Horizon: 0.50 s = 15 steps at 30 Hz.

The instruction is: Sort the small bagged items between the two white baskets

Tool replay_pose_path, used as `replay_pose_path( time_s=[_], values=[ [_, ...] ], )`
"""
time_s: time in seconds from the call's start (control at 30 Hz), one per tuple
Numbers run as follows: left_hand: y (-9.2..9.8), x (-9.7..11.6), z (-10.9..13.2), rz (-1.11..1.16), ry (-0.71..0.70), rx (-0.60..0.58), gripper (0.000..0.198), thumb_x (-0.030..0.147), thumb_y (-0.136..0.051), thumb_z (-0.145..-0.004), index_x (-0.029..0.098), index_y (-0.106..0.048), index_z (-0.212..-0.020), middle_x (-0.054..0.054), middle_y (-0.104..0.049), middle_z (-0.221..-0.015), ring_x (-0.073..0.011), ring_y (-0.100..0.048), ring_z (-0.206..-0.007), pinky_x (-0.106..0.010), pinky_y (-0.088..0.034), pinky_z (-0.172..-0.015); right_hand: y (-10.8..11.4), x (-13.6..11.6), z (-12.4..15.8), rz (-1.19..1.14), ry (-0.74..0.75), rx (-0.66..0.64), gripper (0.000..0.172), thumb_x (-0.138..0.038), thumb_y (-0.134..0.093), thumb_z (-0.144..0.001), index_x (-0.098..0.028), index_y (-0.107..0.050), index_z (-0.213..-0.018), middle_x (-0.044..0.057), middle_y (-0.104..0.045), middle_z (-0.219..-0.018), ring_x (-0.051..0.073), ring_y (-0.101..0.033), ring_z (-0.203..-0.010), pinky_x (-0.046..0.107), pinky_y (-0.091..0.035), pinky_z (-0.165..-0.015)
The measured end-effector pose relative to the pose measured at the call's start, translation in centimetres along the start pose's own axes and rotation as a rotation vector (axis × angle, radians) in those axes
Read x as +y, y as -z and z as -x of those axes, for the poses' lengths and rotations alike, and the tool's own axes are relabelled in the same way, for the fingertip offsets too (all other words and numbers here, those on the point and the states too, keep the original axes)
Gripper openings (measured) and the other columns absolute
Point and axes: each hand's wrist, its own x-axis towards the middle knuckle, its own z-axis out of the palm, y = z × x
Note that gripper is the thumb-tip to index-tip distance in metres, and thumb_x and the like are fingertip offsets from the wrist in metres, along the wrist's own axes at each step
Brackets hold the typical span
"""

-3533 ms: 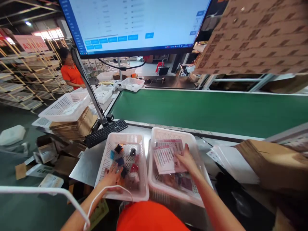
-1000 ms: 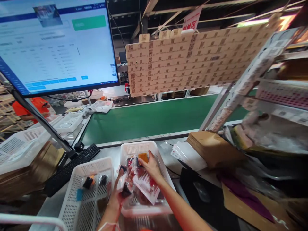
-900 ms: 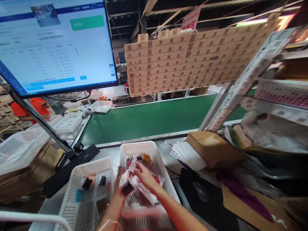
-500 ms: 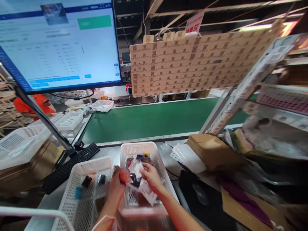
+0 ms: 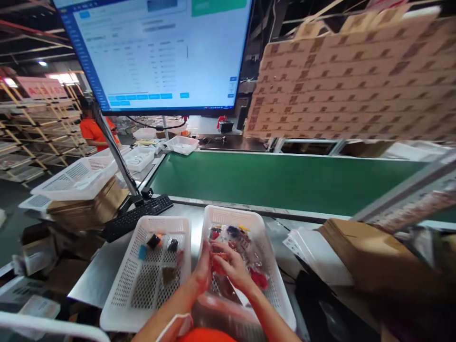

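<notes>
Behind our steel table (image 5: pixel 107 266) runs a green conveyor belt (image 5: pixel 285 180). We work over the right basket (image 5: pixel 281 304): our left hand (image 5: pixel 204 270) and right hand (image 5: pixel 231 266) together pinch a red packet (image 5: pixel 218 264). Just beside it stands the left basket (image 5: pixel 121 304).

I'm at a warehouse packing station: green conveyor belt (image 5: pixel 285 183) ahead, order monitor (image 5: pixel 156 52) above, flat cartons (image 5: pixel 370 251) right, shelving racks (image 5: pixel 32 128) far left.
</notes>
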Motion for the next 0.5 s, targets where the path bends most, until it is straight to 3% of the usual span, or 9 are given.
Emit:
replay_pose_path(
  time_s=[0.03,0.1,0.13,0.17,0.27,0.3,0.37,0.43,0.5],
  values=[
    [2.0,0.4,0.2,-0.184,-0.087,-0.013,0.133,0.124,-0.060,-0.092,0.011,-0.073,-0.161,-0.027,-0.078,-0.146,-0.0452,-0.072,-0.149,-0.053,-0.066,-0.118,0.5,0.5,-0.4,0.044,0.029,0.029,0.067,-0.066,-0.073,-0.110,-0.013,-0.085,-0.150,0.026,-0.071,-0.168,0.041,-0.080,-0.143,0.066,-0.064,-0.129],
    [7.1,1.4,0.6,-0.711,-0.265,0.049,0.091,0.080,-0.042,-0.126,0.008,-0.054,-0.180,-0.024,-0.069,-0.166,-0.0349,-0.064,-0.160,-0.047,-0.063,-0.125,2.4,1.8,-1.3,0.233,0.091,0.168,0.073,-0.069,-0.065,-0.114,-0.009,-0.086,-0.150,0.029,-0.071,-0.166,0.041,-0.081,-0.141,0.062,-0.070,-0.120],
    [9.8,1.8,0.9,-1.043,-0.269,0.114,0.075,0.055,-0.038,-0.128,0.004,-0.052,-0.181,-0.025,-0.065,-0.171,-0.0303,-0.065,-0.159,-0.042,-0.061,-0.127,3.4,2.5,-1.8,0.397,0.095,0.239,0.073,-0.065,-0.063,-0.114,-0.007,-0.086,-0.151,0.029,-0.068,-0.169,0.043,-0.075,-0.151,0.064,-0.065,-0.127],
    [12.4,2.1,1.4,-1.229,-0.218,0.179,0.065,0.036,-0.045,-0.126,-0.001,-0.056,-0.177,-0.027,-0.062,-0.174,-0.0324,-0.062,-0.162,-0.044,-0.054,-0.136,4.3,3.2,-2.2,0.589,0.049,0.270,0.072,-0.060,-0.064,-0.113,-0.006,-0.084,-0.155,0.028,-0.063,-0.176,0.046,-0.064,-0.164,0.068,-0.056,-0.138],
    [17.9,1.7,3.1,-1.546,0.030,0.281,0.080,0.009,-0.085,-0.102,-0.008,-0.058,-0.176,-0.039,-0.045,-0.183,-0.0596,-0.041,-0.173,-0.075,-0.036,-0.145,5.8,4.5,-2.9,1.099,-0.327,0.063,0.086,-0.055,-0.073,-0.112,-0.014,-0.059,-0.185,0.013,-0.032,-0.198,0.050,-0.023,-0.188,0.077,-0.022,-0.152],
    [18.9,1.3,3.6,-1.607,0.097,0.281,0.088,0.001,-0.086,-0.098,-0.002,-0.055,-0.181,-0.039,-0.037,-0.187,-0.0641,-0.035,-0.175,-0.085,-0.035,-0.141,5.8,4.5,-3.0,1.188,-0.443,-0.048,0.092,-0.059,-0.072,-0.115,-0.019,-0.046,-0.193,0.008,-0.020,-0.201,0.049,-0.013,-0.190,0.078,-0.018,-0.153],
    [19.7,0.2,4.1,-1.752,0.177,0.237,0.093,-0.008,-0.067,-0.104,0.015,-0.043,-0.190,-0.028,-0.019,-0.196,-0.0615,-0.025,-0.180,-0.091,-0.046,-0.130,5.4,3.6,-3.2,1.250,-0.574,-0.178,0.096,-0.070,-0.058,-0.122,-0.023,-0.026,-0.199,0.004,-0.003,-0.203,0.048,-0.004,-0.191,0.078,-0.015,-0.153],
    [19.9,-0.8,3.9,-1.910,0.150,0.117,0.097,-0.013,-0.044,-0.106,0.026,-0.034,-0.194,-0.014,-0.013,-0.199,-0.0537,-0.031,-0.180,-0.083,-0.060,-0.122,4.6,1.8,-3.4,1.276,-0.622,-0.219,0.106,-0.072,-0.061,-0.120,-0.018,-0.016,-0.200,0.009,0.005,-0.202,0.049,0.002,-0.190,0.078,-0.010,-0.153],
    [19.9,-1.6,3.3,-2.005,0.080,-0.004,0.098,-0.011,-0.042,-0.106,0.029,-0.034,-0.195,-0.005,-0.015,-0.199,-0.0505,-0.046,-0.173,-0.074,-0.068,-0.116,3.5,-0.3,-3.6,1.326,-0.625,-0.235,0.126,-0.063,-0.081,-0.106,-0.014,-0.012,-0.199,0.016,0.009,-0.200,0.051,0.005,-0.189,0.078,-0.007,-0.153]
  ],
)
